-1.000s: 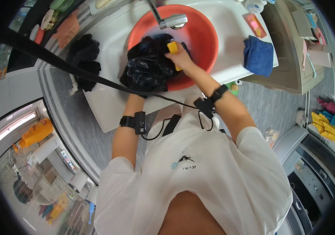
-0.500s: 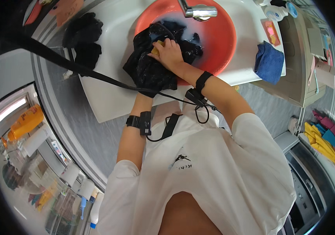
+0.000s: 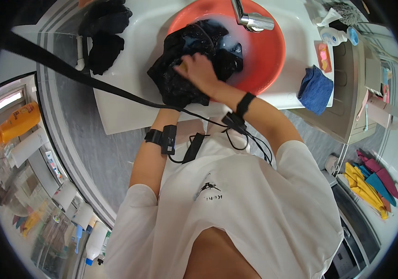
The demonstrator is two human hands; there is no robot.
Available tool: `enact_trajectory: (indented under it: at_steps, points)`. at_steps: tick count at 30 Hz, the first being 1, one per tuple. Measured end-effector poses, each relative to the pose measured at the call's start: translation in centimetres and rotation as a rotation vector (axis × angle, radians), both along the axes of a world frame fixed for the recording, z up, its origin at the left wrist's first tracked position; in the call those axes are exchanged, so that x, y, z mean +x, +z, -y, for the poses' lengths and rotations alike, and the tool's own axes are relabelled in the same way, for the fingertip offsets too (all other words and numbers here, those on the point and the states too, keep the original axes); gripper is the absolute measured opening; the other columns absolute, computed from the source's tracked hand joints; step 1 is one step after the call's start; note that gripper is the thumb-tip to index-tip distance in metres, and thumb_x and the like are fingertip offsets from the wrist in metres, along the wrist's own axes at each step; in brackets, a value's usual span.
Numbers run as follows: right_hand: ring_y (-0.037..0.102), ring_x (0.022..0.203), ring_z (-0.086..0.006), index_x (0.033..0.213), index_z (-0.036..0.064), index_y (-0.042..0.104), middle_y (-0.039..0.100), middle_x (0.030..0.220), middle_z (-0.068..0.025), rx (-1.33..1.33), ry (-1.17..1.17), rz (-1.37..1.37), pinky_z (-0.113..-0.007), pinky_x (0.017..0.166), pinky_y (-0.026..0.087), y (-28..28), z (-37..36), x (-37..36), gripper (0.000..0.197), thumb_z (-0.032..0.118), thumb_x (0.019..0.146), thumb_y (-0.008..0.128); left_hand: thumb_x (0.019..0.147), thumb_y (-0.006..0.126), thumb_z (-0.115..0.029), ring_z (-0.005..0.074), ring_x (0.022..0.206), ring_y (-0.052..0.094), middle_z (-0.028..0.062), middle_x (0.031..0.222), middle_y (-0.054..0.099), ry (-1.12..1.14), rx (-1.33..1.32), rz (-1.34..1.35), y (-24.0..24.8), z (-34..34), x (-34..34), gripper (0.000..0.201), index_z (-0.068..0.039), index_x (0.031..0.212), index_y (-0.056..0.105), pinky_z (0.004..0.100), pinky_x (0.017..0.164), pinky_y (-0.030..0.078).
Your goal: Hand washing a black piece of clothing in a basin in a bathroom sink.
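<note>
Cloth (image 3: 173, 58), black, wet and shiny, lies bunched straight ahead of us, its longer run slanting from the near left to the far right. One end drapes over the near-left side of a round orange-red plastic basin (image 3: 273, 56), hiding that rim, while the other sits in the basin's cloudy, whitish water (image 3: 250, 41). Our right hand (image 3: 199, 73) is on top of the bunch, its bent fingers closed around a small yellow block (image 3: 183, 68), blurred and mostly covered. Our left forearm (image 3: 148, 156) reaches the near edge of the cloth, and the hand beyond is hidden beneath it, so we cannot tell how its fingers are set. The two hands are apart, with a layer of cloth between them; the right is the nearer to the block.

The basin stands in a wide white sink (image 3: 134, 93), under a chrome tap (image 3: 259, 22). On the sink's right side, a small orange tray (image 3: 329, 64) holds pink and yellow pieces, just beyond a folded dark-blue towel (image 3: 316, 90). More black fabric (image 3: 106, 52) hangs at the left edge.
</note>
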State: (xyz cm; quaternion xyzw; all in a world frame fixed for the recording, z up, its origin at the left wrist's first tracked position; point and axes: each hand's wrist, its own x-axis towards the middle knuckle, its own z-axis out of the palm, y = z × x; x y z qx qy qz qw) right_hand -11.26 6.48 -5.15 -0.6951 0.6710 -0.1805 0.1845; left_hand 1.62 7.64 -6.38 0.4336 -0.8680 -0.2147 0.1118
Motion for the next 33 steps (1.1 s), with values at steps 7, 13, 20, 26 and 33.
enact_trajectory:
  at_steps: [7, 13, 20, 26, 33]
  points:
    - [0.055, 0.083, -0.0318, 0.104, 0.0118, 0.059, 0.054, 0.092, -0.0141, -0.146, 0.165, -0.008, -0.04, 0.071, 0.046, 1.5, -0.5, -0.7, 0.04, 0.045, 0.081, 0.062, 0.073, 0.066, -0.049, 0.0316, 0.116, 0.047, 0.0147, 0.124, 0.051, 0.11, -0.077, -0.218, 0.1, 0.2, -0.5, 0.069, -0.007, 0.125, 0.049, 0.0446, 0.103, 0.032]
    - [0.055, 0.085, -0.0336, 0.098, 0.009, 0.06, 0.055, 0.09, -0.0152, 0.048, 0.043, 0.02, -0.044, 0.071, 0.046, 0.7, -0.7, 0.4, 0.045, 0.051, 0.081, 0.058, 0.077, 0.062, -0.049, 0.029, 0.121, 0.042, 0.0141, 0.129, 0.046, 0.202, 0.25, -0.328, -5.1, -0.8, 0.3, 0.068, -0.008, 0.128, 0.045, 0.0437, 0.105, 0.028]
    - [0.055, 0.086, -0.0318, 0.1, 0.0093, 0.06, 0.054, 0.089, -0.0141, -0.141, 0.17, 0.074, -0.041, 0.073, 0.046, 2.4, -0.3, 0.5, 0.047, 0.051, 0.079, 0.061, 0.085, 0.054, -0.043, 0.0291, 0.121, 0.043, 0.015, 0.129, 0.048, 0.003, 0.122, 0.045, 2.0, 0.6, -1.2, 0.056, -0.01, 0.129, 0.046, 0.0432, 0.105, 0.03]
    - [0.056, 0.089, -0.0347, 0.107, 0.0119, 0.058, 0.057, 0.093, -0.0176, -0.026, -0.035, -0.077, -0.043, 0.08, 0.046, -1.5, 0.4, -2.0, 0.045, 0.049, 0.082, 0.059, 0.085, 0.059, -0.032, 0.0278, 0.121, 0.044, 0.0155, 0.131, 0.047, 0.021, -0.056, -0.126, -4.3, 0.0, 1.5, 0.057, -0.006, 0.132, 0.042, 0.0405, 0.106, 0.031]
    - [0.06, 0.089, -0.0239, 0.109, 0.0085, 0.057, 0.061, 0.097, -0.0119, 0.365, -0.357, 0.997, -0.035, 0.077, 0.048, 0.3, 0.5, -5.6, 0.053, 0.056, 0.09, 0.046, 0.093, 0.049, -0.034, 0.0229, 0.121, 0.043, 0.012, 0.134, 0.042, 0.168, 0.652, -0.774, -1.3, 1.8, 4.4, 0.057, -0.004, 0.138, 0.031, 0.0355, 0.105, 0.034]
